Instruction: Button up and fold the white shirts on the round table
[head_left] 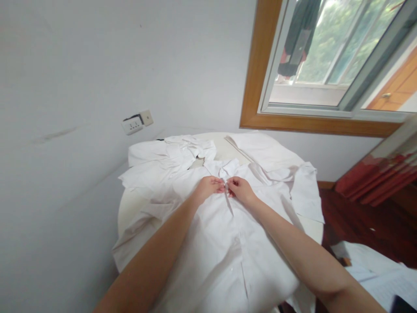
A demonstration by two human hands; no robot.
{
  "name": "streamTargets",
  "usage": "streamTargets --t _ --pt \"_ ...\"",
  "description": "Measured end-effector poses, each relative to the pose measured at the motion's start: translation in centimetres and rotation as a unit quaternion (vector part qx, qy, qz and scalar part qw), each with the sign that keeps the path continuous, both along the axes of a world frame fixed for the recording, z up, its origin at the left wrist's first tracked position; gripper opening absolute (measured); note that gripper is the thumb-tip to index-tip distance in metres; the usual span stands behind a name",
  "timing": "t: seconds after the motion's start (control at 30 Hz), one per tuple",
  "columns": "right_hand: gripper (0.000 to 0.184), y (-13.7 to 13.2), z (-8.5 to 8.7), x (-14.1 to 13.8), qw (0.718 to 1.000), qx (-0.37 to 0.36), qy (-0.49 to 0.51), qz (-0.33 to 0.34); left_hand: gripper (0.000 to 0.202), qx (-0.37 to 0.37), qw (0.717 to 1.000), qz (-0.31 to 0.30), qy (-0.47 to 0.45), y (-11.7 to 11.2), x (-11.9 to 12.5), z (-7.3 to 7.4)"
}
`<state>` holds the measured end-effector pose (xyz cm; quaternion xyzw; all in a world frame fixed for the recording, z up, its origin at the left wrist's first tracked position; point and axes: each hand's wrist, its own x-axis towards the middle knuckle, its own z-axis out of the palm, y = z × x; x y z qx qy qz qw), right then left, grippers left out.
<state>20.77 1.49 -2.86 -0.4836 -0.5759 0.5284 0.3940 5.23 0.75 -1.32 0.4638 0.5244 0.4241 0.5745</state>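
Note:
A white button-up shirt (208,243) lies spread face up over a round white table (130,208), its collar toward the wall and its hem toward me. My left hand (211,186) pinches one front edge just below the collar. Close beside it, my right hand (239,189) pinches the other front edge, so the fingertips of both hands nearly meet at the placket. Whether a button sits between the fingers is too small to tell. Farther down, the placket gapes in a narrow slit.
More white cloth (156,156) lies bunched at the table's back left, and a folded white piece (263,145) at the back right. Behind the table is a wall with a socket (133,125) and a wood-framed window (250,87). A red curtain (374,182) hangs right; papers (384,274) lie lower right.

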Motion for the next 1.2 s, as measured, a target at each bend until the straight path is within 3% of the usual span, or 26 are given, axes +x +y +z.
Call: streamTargets --t 0.53,0.67,0.8,0.93,1.1,1.2 --pt "0.012 0.5 -0.6 0.2 0.998 0.032 -0.012 0.044 0.019 -0.012 1.0 -0.009 -0.003 -0.1 -0.1 0.4" --pt "0.015 1.0 -0.4 0.6 0.997 -0.016 0.047 0.065 0.022 -0.003 1.0 -0.019 -0.006 -0.2 -0.1 0.4" --pt "0.005 1.2 -0.2 0.5 0.993 -0.059 0.071 0.069 0.022 0.022 1.0 -0.016 0.0 -0.2 0.1 0.0" --pt "0.009 0.7 -0.5 -0.4 0.999 0.015 -0.02 0.043 0.025 0.027 0.999 -0.014 0.017 -0.1 0.2 -0.1" --pt "0.017 -0.1 -1.0 -0.8 0.98 0.166 -0.113 0.005 0.011 -0.009 1.0 0.004 0.014 0.2 0.4 0.0" --pt "0.016 -0.1 -0.9 -0.6 0.981 0.158 -0.115 0.012 0.006 0.012 1.0 -0.001 0.01 0.3 0.5 -0.3"
